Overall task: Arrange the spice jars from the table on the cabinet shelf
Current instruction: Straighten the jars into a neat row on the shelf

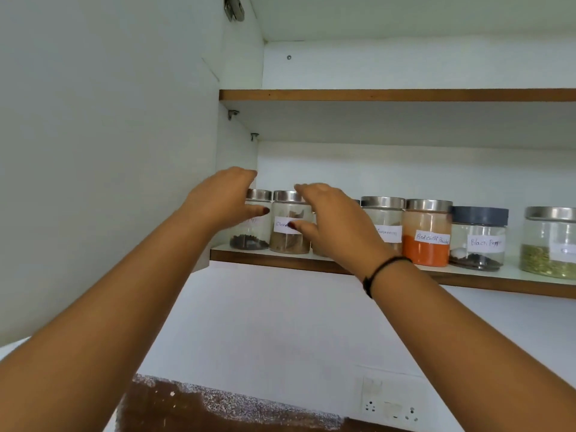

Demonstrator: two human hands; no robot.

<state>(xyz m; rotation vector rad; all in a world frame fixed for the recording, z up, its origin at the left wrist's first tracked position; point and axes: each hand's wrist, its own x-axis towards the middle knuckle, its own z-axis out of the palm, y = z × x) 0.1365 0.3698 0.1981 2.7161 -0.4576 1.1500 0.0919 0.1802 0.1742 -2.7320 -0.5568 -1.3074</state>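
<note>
Maybe 7 spice jars (427, 241) on shelf (467, 279), 1 behind my right hand (330, 222). It and left hand (226, 198) half-curled at jars; grip cannot tell.

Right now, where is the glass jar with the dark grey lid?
Head view: the grey-lidded jar stands right of centre on the lower wood-edged shelf, between the orange chilli powder jar and the green-seed jar.

spice jars (427, 241): 7 | grey lid (480, 215): 1 | hands (224, 198): 2 | shelves (374, 95): 2
</note>
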